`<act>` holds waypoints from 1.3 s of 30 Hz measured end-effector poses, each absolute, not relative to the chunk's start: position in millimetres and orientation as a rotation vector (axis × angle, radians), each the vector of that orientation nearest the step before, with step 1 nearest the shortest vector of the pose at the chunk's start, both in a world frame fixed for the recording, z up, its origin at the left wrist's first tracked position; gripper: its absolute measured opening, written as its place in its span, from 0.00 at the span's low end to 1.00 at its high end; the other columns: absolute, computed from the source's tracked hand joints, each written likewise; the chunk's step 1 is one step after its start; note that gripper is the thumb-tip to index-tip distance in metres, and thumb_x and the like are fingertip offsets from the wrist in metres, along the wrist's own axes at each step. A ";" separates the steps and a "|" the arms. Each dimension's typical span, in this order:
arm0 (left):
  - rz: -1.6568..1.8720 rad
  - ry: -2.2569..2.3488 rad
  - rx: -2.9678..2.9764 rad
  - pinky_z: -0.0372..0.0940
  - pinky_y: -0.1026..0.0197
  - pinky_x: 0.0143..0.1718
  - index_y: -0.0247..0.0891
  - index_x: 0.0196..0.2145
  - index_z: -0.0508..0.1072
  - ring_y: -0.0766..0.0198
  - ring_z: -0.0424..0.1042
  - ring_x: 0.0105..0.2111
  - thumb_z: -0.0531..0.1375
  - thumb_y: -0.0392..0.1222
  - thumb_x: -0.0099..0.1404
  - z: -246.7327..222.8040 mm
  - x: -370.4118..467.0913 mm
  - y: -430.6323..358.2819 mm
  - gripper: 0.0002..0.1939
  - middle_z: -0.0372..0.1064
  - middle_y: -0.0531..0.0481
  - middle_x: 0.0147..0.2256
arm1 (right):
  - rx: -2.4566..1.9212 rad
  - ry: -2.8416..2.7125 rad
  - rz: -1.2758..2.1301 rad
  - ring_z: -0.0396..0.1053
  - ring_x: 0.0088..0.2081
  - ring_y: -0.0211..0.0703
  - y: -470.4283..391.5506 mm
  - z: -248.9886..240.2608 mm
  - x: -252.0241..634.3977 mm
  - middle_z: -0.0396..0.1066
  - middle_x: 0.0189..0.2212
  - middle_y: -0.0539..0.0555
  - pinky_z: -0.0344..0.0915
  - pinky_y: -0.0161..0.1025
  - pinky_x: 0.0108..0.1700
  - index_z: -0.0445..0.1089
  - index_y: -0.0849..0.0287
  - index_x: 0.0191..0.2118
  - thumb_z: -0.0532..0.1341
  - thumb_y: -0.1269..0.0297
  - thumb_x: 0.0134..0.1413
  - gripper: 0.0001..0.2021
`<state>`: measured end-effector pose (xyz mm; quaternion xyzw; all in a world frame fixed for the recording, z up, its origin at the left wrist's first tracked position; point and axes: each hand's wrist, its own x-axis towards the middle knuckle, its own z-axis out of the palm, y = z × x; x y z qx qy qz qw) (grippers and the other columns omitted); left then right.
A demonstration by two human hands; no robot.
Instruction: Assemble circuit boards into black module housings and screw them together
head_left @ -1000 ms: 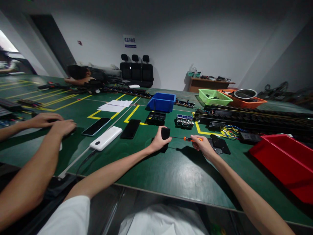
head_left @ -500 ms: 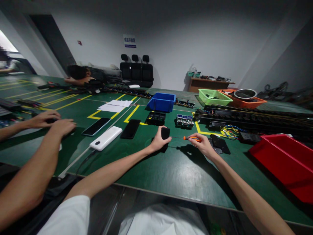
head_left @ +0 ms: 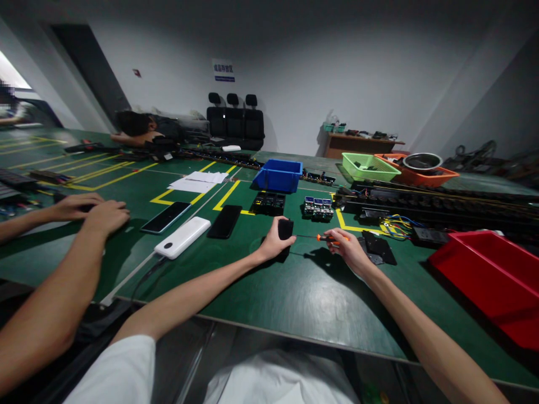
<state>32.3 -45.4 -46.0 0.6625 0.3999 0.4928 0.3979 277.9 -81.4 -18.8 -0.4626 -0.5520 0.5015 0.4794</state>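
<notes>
Near the middle of the green table [head_left: 269, 292], my left hand [head_left: 274, 242] is closed around a small black part [head_left: 285, 229], held upright. My right hand [head_left: 344, 247] grips an orange-handled screwdriver [head_left: 326, 238]; its thin shaft points left and the tip meets the side of the black part. Just behind my hands lie a black module [head_left: 268, 203] and a module with small blue-topped pieces [head_left: 318, 208]. Flat black plates [head_left: 379, 247] rest beside my right hand.
A blue bin [head_left: 278, 175] stands behind the modules, a red bin [head_left: 488, 286] at right. Left are a white power bank [head_left: 182, 238], a black phone [head_left: 225, 221] and another phone [head_left: 166, 217]. A neighbouring person's hands [head_left: 105, 216] work at far left. Long black assemblies [head_left: 442, 202] lie behind right.
The fingers of my right hand have shifted on the screwdriver handle, covering more of it. My left hand and the black part are almost unchanged.
</notes>
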 end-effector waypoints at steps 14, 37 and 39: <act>1.237 1.013 1.673 0.63 0.63 0.34 0.41 0.49 0.58 0.69 0.64 0.30 0.64 0.44 0.53 -45.3 32.4 -45.2 0.28 0.61 0.53 0.34 | -1.172 -1.643 0.838 0.59 0.25 0.35 -81.1 -18.2 281.1 0.67 0.25 0.50 0.55 0.34 0.27 0.71 0.60 0.34 0.65 0.49 0.46 0.18; 1.249 1.019 1.716 0.62 0.62 0.34 0.41 0.50 0.58 0.68 0.65 0.30 0.64 0.45 0.54 -46.3 31.7 -44.9 0.28 0.61 0.53 0.35 | -1.179 -1.518 1.004 0.55 0.20 0.33 -79.9 -22.9 280.6 0.60 0.18 0.46 0.50 0.34 0.23 0.69 0.60 0.32 0.62 0.49 0.51 0.17; 1.251 1.018 1.714 0.62 0.63 0.34 0.41 0.50 0.58 0.69 0.65 0.30 0.64 0.45 0.54 -47.3 31.8 -44.4 0.28 0.61 0.53 0.35 | -1.163 -1.536 0.982 0.56 0.21 0.34 -80.3 -21.2 280.8 0.61 0.19 0.46 0.51 0.34 0.25 0.69 0.60 0.34 0.63 0.50 0.51 0.16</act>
